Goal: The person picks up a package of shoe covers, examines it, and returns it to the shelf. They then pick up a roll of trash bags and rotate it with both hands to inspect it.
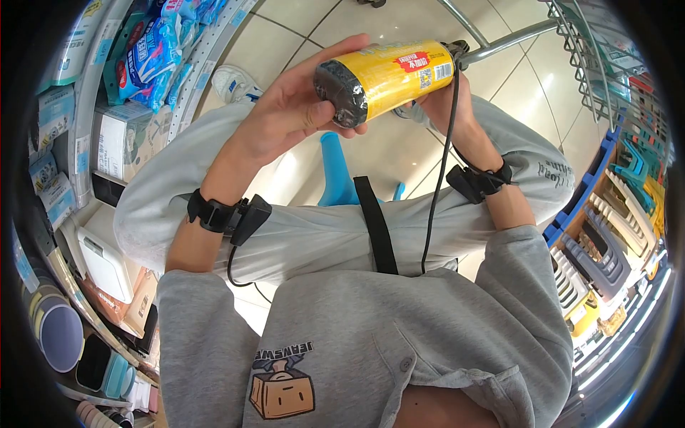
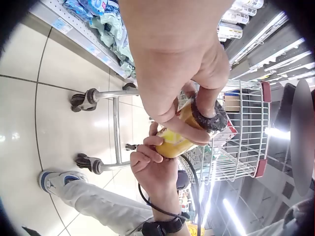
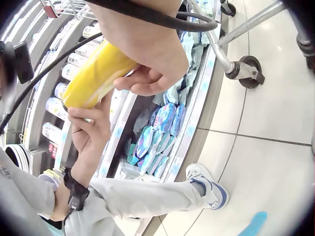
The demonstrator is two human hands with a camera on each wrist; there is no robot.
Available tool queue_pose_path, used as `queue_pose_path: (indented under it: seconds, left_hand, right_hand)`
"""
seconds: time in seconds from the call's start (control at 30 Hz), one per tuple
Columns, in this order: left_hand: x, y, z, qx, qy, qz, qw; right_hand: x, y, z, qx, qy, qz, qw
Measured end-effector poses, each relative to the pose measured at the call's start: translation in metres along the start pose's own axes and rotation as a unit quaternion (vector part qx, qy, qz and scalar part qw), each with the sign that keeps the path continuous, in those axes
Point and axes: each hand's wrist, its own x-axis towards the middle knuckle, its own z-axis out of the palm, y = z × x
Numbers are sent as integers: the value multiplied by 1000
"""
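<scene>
Gripping yellow pkg (image 1: 399,80): L fingers (image 1: 318,115) curled, R fingers (image 3: 147,89) curled, ptly hidden, head view.

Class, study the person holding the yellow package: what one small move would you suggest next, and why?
Probably ease the yellow package toward the shopping cart, keeping both hands on it. The left hand grips near its dark end, the right hand supports the other, and the cart stands close ahead.
</scene>
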Motion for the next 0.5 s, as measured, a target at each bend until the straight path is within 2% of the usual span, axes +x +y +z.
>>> queue_pose_path:
  seconds: [0.2,0.3,0.37,0.5]
  left_hand:
    - [1,0,0,12,1,-2,1000]
    - [2,0,-2,-6,-16,-2,1000]
    - [3,1,-1,-9,-8,10,1000]
    - [4,2,-9,3,24,5,1000]
  right_hand:
    - [0,1,0,-39,27,-1,999]
    - [-1,1,-2,15,-9,10,1000]
    - [0,3,-10,62,-71,-1,996]
    - [3,-7,-18,3,-126,-22,992]
